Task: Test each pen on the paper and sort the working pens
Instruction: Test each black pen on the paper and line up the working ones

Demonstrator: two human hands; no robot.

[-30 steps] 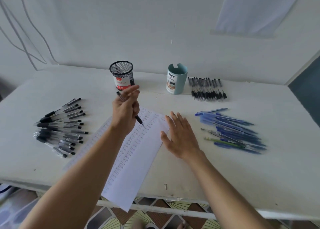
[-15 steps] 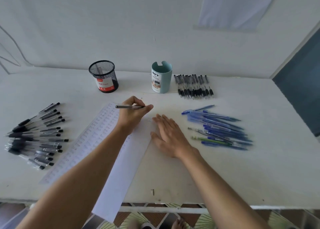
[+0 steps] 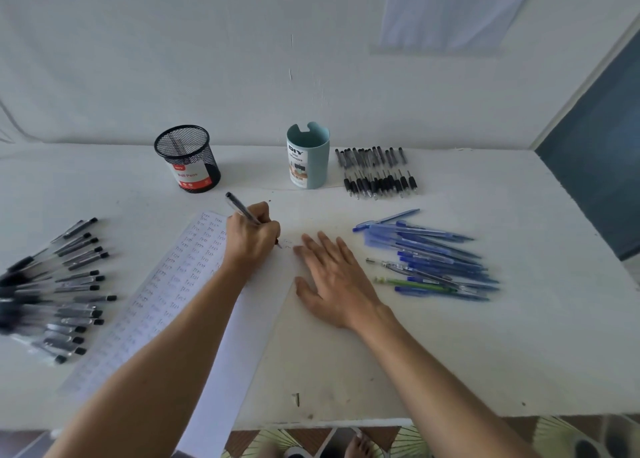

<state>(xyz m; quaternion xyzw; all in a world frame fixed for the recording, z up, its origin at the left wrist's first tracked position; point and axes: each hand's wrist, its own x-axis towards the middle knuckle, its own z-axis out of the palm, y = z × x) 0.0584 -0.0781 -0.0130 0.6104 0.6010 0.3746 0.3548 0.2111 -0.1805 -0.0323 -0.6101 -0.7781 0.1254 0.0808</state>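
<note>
The left hand [image 3: 251, 241] grips a slim black-capped pen [image 3: 242, 209], scribbling mid-frame on the white test-covered paper [image 3: 194, 267] that the flat, open-fingered right hand [image 3: 334, 284] steadies; sorting it comes next.

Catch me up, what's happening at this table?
A person is testing pens. The left hand holds a pen with its tip on the paper, already covered in scribbles. The right hand lies flat, pinning the sheet. Black pens lie left, blue pens right; two cups stand behind.

Two pen cups [image 3: 187, 158], one paper sheet [image 3: 180, 284], three pen piles [image 3: 429, 256].
</note>
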